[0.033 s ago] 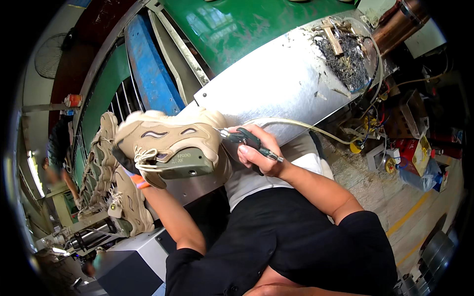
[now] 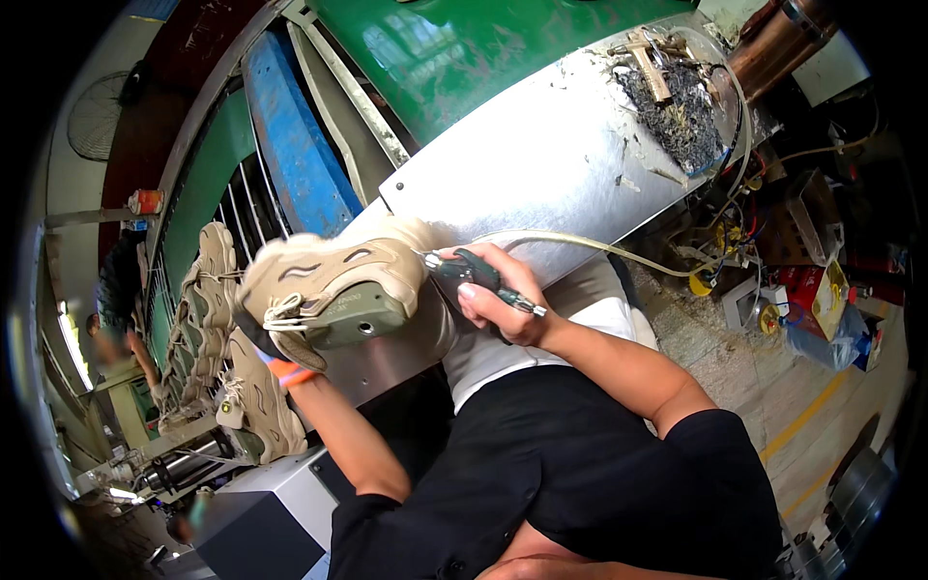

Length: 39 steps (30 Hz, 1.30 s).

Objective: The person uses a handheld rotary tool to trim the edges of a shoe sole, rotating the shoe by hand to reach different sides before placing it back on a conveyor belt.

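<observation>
A beige sports shoe (image 2: pixel 333 280) with a chunky sole and pale laces is held up in front of me, its olive-green panel turned toward me. My left hand (image 2: pixel 298 377) holds it from the left end; the fingers are hidden by the shoe, and an orange wristband shows below. In my right hand (image 2: pixel 507 295) is a dark green hand tool (image 2: pixel 480 273) with a metal tip, the fingers wrapped round it. That tip points left, at or very near the shoe's upper right edge; I cannot tell whether they touch.
More beige shoes (image 2: pixel 261 416) stand along the rack at left. Ahead lies a bare metal sheet (image 2: pixel 541 155) with dark residue at its far end, beside a green belt (image 2: pixel 445 68). A clear hose (image 2: pixel 599 242) crosses to the right. A person (image 2: pixel 121 290) stands at far left.
The shoe has tilted and shifted slightly, its laced end now a little lower and farther right, with some blur. My left forearm has moved slightly right. The tool is nearly where it was.
</observation>
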Tool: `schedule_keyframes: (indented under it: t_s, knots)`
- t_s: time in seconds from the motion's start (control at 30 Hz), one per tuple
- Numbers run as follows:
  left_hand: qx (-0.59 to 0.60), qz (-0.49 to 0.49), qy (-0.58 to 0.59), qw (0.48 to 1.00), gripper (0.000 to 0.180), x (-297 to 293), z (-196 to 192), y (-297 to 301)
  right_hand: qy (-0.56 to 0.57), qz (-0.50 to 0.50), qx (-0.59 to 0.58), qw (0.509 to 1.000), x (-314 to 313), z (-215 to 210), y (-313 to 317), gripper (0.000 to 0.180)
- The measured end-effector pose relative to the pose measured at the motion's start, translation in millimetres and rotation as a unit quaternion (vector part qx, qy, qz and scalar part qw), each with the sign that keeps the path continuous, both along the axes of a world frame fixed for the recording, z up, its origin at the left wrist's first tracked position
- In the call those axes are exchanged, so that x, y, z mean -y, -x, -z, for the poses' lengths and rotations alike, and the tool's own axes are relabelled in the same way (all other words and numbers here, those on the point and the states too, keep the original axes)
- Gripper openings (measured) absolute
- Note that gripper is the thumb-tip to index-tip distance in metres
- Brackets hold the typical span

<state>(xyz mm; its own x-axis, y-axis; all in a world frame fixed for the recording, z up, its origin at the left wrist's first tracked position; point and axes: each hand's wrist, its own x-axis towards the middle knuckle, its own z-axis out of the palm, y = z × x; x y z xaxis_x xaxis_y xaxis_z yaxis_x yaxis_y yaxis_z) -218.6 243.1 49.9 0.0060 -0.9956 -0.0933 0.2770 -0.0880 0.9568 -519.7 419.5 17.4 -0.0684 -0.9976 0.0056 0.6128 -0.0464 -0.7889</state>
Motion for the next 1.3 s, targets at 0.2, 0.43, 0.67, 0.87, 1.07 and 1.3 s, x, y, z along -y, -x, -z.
schedule_keyframes:
  t_s: [0.2, 0.43, 0.67, 0.87, 1.07, 1.3]
  knots:
    - [0.099, -0.062, -0.078, 0.99, 0.062, -113, 12, -52, -0.005, 0.028, -0.099, 0.995, 16, 7, -24, 0.039]
    - [0.144, 0.041, -0.293, 0.945, 0.069, -202, -13, -28, 0.049, 0.08, -0.174, 0.98, 23, 17, -55, 0.043]
    - [0.041, 0.122, -0.333, 0.934, 0.079, -209, -10, 23, 0.031, 0.062, -0.15, 0.986, 34, 17, -59, 0.04]
    - [-0.084, 0.188, -0.343, 0.916, 0.083, -186, -4, 55, -0.043, -0.065, -0.062, 0.995, 19, 4, -37, 0.033]
    - [-0.122, 0.266, -0.374, 0.88, 0.084, -177, -4, 85, -0.1, -0.104, 0.006, 0.99, -13, -7, -5, 0.038]
    - [-0.149, 0.344, -0.39, 0.841, 0.094, -170, 3, 128, -0.163, -0.104, -0.041, 0.98, -29, -40, 37, 0.04]
